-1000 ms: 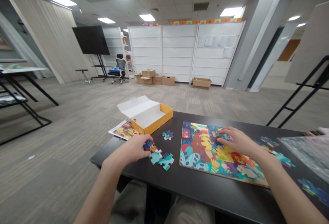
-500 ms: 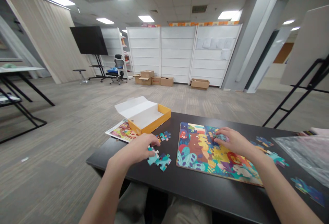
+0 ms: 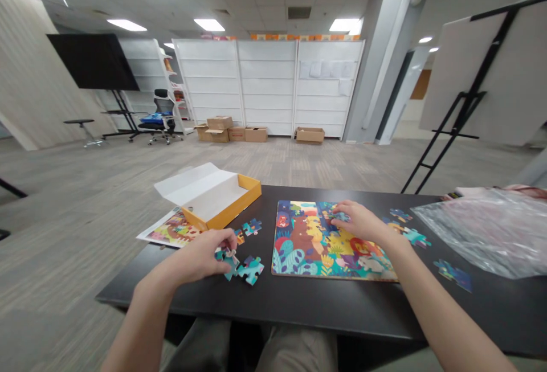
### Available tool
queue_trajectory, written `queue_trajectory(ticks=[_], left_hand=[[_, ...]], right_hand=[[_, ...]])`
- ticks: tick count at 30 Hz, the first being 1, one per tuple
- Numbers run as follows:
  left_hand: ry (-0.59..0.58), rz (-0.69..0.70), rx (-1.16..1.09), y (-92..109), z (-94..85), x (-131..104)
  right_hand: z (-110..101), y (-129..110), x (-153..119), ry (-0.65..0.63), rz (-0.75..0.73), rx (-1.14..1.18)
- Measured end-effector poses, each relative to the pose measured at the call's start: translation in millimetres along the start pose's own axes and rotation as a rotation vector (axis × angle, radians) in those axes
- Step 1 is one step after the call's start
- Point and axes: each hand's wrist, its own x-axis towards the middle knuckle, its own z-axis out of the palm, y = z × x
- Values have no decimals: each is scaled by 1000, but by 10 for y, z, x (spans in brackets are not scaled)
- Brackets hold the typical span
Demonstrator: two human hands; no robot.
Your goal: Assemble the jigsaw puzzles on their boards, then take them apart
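The left hand (image 3: 208,252) curls its fingers over teal puzzle pieces (image 3: 251,270) near an open yellow box (image 3: 235,208) on the black desk (image 3: 299,301), while the right hand (image 3: 358,221) is over the jigsaw (image 3: 314,241)

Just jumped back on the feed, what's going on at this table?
A person is at a jigsaw puzzle. The right hand has its fingertips at a piece over the puzzle's far part; whether it's gripped is unclear. The left hand is at loose pieces left of the puzzle. More pieces lie to the right, near a plastic bag. A yellow box stands open at the far left.
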Motion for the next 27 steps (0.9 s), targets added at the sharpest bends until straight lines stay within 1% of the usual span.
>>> queue_trajectory(ticks=[2, 4, 6, 8, 11, 12, 13, 15, 17, 18, 20, 23, 25, 27], left_hand=[[9, 32, -101, -6, -17, 5], [33, 47, -194, 31, -31, 23], [105, 70, -275, 129, -39, 60], [220, 126, -354, 299, -30, 126], [335, 204, -479, 655, 60, 296], [337, 232, -552, 783, 117, 372], [311, 258, -627, 907, 185, 454], [290, 289, -752, 1126, 348, 629], [294, 290, -806, 1296, 522, 797], [292, 282, -822, 1365, 603, 872], [269, 277, -868, 1477, 748, 1002], [226, 284, -864, 1584, 911, 1154], [182, 284, -818, 1611, 987, 1234], [168, 284, -746, 1602, 1035, 1292]], right_hand=[[10, 12, 0, 8, -2, 4], [19, 24, 2, 22, -10, 13], [16, 20, 8, 48, -18, 32], [-10, -17, 19, 78, -30, 76], [-93, -137, 24, 98, -26, 224], [-129, -188, 18, 79, -13, 312], [-169, -240, 9, 41, 0, 419], [-253, -332, -19, -75, 9, 659], [-337, -385, -49, -188, -11, 859], [-375, -391, -60, -227, -22, 924], [-434, -354, -70, -272, -31, 981], [-461, -192, -65, -309, -34, 950], [-436, -53, -67, -326, -24, 907], [-390, 71, -84, -336, 2, 868]])
